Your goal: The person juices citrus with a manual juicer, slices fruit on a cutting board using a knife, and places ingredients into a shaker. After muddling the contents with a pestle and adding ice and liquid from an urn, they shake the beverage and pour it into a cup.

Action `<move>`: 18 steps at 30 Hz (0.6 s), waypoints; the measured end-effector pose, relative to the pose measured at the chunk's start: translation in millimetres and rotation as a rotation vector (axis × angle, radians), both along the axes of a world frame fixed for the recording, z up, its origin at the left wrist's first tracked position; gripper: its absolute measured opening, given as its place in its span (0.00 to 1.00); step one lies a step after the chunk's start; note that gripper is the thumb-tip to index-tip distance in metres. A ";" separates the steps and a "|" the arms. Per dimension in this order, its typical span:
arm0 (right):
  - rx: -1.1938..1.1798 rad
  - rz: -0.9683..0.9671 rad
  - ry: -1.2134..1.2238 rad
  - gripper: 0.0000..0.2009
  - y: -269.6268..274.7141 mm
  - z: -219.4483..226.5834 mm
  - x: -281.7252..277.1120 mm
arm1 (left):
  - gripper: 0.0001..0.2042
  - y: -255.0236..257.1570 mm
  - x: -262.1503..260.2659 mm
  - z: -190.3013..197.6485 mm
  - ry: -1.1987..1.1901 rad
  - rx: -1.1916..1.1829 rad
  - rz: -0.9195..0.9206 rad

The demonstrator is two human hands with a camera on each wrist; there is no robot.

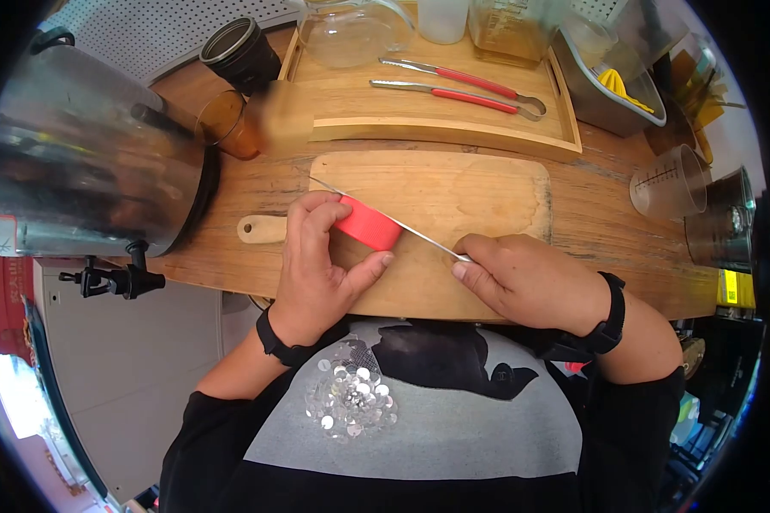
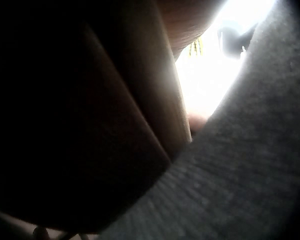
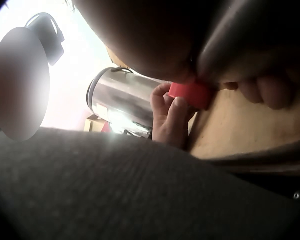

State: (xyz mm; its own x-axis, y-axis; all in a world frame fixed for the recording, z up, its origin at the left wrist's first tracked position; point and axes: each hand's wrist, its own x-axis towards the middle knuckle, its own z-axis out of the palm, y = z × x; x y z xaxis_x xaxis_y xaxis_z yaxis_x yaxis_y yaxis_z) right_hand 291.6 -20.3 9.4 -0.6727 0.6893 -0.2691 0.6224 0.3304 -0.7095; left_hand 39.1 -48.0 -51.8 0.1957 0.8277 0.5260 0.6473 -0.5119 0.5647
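A smooth red-pink block point(image 1: 369, 224) with a rounded outline is held over the wooden cutting board point(image 1: 462, 184). My left hand point(image 1: 316, 248) grips it, fingertips on its far left end and thumb at its near side. In my right hand point(image 1: 522, 278) is a knife point(image 1: 428, 239), seen nearly edge-on as a thin bright line. Its blade runs from the right fingers up-left along the block's far side, past the left fingertips. The right wrist view also shows the block point(image 3: 190, 93) pinched by the left hand point(image 3: 171, 122). The left wrist view is mostly dark, filled by cloth.
Behind the board stands a wooden tray point(image 1: 453, 132) with red-handled tongs point(image 1: 479, 96) and glass jugs. A large steel drum point(image 1: 94, 154) and an amber glass point(image 1: 222, 120) are at left. A measuring cup point(image 1: 667, 184) and steel cup point(image 1: 719, 227) stand at right.
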 end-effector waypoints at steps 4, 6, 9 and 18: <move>0.161 -0.024 -0.060 0.15 5.0 1.3 9.7 | 0.31 0.5 0.9 0.4 -0.019 0.007 -0.005; 0.272 -0.053 0.006 0.15 11.9 -0.5 16.4 | 0.30 0.2 1.2 1.4 -0.036 0.022 -0.006; 0.420 -0.085 0.058 0.15 32.5 3.3 24.7 | 0.29 -0.3 1.5 3.1 -0.018 0.006 -0.017; 0.703 -0.121 0.034 0.15 93.3 1.5 15.7 | 0.29 0.0 -2.7 -0.3 -0.050 -0.065 -0.115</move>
State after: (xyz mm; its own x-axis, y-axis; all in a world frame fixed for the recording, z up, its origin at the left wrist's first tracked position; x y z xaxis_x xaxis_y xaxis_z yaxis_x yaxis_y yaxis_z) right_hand 307.3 72.9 10.9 -0.5804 0.7622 0.2867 0.6650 0.6469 -0.3734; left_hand 36.4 -48.0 -52.2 0.2666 0.8339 0.4832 0.5568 -0.5425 0.6291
